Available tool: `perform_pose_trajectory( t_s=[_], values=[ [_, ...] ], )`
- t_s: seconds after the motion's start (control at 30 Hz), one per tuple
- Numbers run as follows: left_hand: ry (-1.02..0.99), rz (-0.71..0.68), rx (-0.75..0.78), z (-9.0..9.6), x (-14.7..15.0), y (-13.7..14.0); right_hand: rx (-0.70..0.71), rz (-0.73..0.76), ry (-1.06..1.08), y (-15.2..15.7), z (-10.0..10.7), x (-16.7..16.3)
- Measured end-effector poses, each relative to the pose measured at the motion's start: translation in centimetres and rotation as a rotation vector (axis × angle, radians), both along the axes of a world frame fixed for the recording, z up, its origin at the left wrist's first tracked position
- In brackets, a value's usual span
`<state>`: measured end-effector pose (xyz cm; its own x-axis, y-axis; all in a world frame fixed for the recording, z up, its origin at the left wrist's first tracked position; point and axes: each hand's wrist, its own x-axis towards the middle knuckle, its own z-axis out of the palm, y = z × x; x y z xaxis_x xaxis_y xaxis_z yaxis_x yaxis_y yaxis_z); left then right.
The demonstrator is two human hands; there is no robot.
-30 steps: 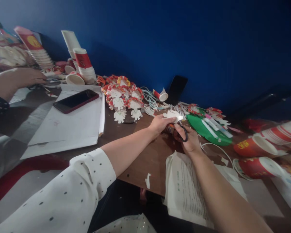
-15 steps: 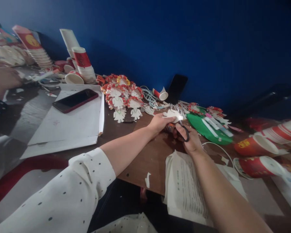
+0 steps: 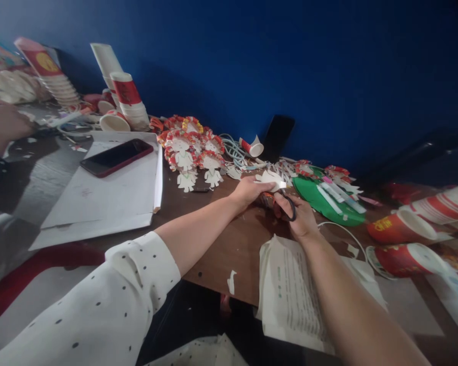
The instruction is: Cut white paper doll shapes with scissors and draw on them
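Observation:
Pinched in my left hand (image 3: 250,191) is a white paper cutout (image 3: 269,178), held up above the brown table (image 3: 225,249). My right hand (image 3: 299,216) grips black-handled scissors (image 3: 291,209) close against the cutout's right end; their blades are mostly hidden by the paper and fingers. Beyond my left hand lies a pile of paper dolls (image 3: 193,150) with white bodies and red frilled edges. To the right of the scissors, a green round sheet (image 3: 313,195) carries several markers (image 3: 334,195) and more cut pieces.
At left, a phone (image 3: 116,156) lies on a white board (image 3: 99,203), with stacked paper cups (image 3: 127,99) behind. Another person's hand (image 3: 5,124) is at the far left. Red cups (image 3: 402,226) lie at right. A paper bag (image 3: 288,290) sits under my right forearm. A blue wall (image 3: 221,61) stands behind.
The scissors have tilted and drawn slightly lower at the cutout's edge, their blades showing less now. My left hand keeps its hold. The whole view has shifted slightly.

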<state>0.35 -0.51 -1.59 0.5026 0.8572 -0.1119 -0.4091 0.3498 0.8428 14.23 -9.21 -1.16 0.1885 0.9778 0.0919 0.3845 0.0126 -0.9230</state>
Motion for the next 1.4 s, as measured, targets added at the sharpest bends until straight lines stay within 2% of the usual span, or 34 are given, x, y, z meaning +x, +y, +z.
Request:
perform_pose_trajectory(
  t_s=[0.4,0.57,0.87,1.4],
  values=[
    [-0.003,-0.022,-0.006,-0.1,-0.1,0.1,0.000,0.025,0.002,0.0,0.4,0.0],
    [-0.017,-0.026,-0.008,-0.1,-0.2,0.3,-0.004,0.038,-0.037,0.1,0.0,0.7],
    [-0.040,-0.064,-0.008,0.1,-0.5,0.2,-0.030,-0.027,0.035,0.2,-0.5,1.0],
    [-0.029,-0.014,-0.027,-0.2,-0.2,0.4,-0.052,-0.005,0.037,0.1,0.1,1.1]
  ],
)
